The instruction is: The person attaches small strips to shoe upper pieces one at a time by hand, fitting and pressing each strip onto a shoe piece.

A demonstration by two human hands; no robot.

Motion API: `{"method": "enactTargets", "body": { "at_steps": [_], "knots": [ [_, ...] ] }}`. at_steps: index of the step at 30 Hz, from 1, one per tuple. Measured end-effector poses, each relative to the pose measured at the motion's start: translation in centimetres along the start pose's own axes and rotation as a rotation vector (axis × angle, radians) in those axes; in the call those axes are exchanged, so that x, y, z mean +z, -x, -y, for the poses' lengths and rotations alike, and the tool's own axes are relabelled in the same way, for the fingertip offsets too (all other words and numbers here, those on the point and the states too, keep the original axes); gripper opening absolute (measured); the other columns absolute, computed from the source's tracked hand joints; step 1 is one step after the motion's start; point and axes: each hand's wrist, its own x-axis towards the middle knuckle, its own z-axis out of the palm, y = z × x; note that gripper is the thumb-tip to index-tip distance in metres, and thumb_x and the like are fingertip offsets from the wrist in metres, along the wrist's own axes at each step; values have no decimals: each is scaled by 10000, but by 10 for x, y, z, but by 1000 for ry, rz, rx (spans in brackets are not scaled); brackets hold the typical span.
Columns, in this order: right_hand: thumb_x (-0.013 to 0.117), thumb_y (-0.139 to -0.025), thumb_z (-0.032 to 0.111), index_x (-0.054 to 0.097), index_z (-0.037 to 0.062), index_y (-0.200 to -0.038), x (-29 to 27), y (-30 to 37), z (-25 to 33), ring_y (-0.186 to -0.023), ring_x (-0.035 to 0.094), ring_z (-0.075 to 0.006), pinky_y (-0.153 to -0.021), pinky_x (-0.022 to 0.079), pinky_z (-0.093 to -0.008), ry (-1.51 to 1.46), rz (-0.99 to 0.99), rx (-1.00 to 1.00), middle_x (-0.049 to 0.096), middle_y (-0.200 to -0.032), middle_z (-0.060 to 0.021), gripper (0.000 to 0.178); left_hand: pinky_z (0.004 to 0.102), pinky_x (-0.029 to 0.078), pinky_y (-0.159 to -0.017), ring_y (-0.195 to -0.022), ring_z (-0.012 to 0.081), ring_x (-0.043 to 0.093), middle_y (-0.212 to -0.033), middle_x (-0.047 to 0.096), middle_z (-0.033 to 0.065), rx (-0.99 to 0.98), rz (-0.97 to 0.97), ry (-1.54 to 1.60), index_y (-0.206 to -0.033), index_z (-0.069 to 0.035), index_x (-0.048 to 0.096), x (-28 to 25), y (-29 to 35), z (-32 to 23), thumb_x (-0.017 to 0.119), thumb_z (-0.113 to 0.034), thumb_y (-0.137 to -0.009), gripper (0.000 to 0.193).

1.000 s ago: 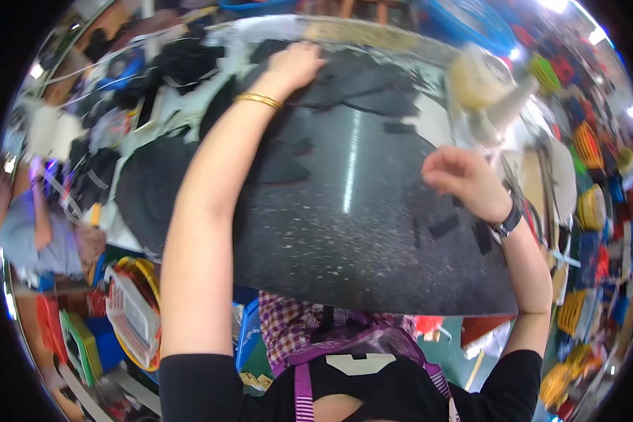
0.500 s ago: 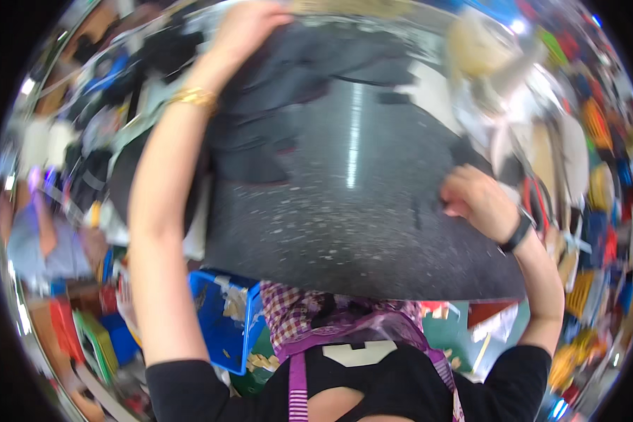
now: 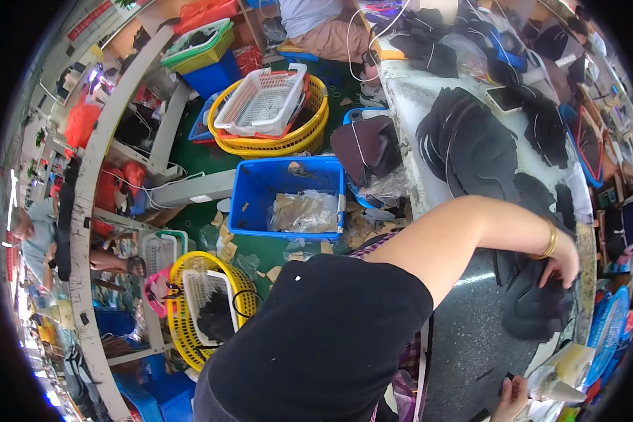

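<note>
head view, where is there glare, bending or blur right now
Head view: a pale glare streak lies on the dark board; head view: the long pale beam at left bows through the fisheye; head view: lights at the left rim burn out white; head view: the dark piece by the left hand looks slightly soft.

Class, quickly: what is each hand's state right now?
Left hand: fingers bent over dark grey, flat, curved pieces; grip cannot be told.
Right hand: fingertips at small, flat black piece; grip unclear.

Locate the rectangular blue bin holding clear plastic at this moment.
In the head view, the blue bin sits left of centre, below the upper yellow basket and left of the worktable.
</note>
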Motion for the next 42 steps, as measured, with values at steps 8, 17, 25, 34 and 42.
{"method": "enactTargets", "body": {
  "at_steps": [8,17,25,34,42],
  "knots": [
    [576,-912,166,616,18,-984,-1,2,-35,-693,551,-140,-613,446,-254,-160,-402,70,624,-838,-73,170,344,548,-586,-667,276,680,-753,646,176,399,-24,66,-846,77,629,36,132,-82,523,-243,-867,338],
    [538,-878,54,631,21,-1009,2,-45,53,-615,586,-68,-484,402,-178,-480,36,277,680,-870,-66,163,294,527,-468,-564,215,655,-705,588,124,-61,153,294,-980,40,557,68,185,0,535,-252,-913,301],
    [643,-776,51,635,4,-867,2,-65,56,-590,554,-146,-544,428,-260,-325,137,6,607,-721,-67,102,258,575,-644,-738,85,587,-804,579,43,-89,212,540,-1072,46,506,69,199,-15,529,-97,-923,208],
    [699,-709,113,625,26,-793,13,-78,52,-664,617,-328,-642,484,-391,-55,131,-319,619,-655,-111,142,246,560,-686,-647,24,484,-688,469,-26,-26,251,675,-1020,12,501,73,206,-23,508,-102,-938,140],
    [651,-708,91,537,13,-802,26,-63,67,-696,593,-309,-588,475,-388,-153,112,-201,558,-764,-132,166,245,560,-644,-658,45,527,-707,514,6,20,170,611,-993,12,487,75,223,-34,524,-89,-928,125]
  ]
}}
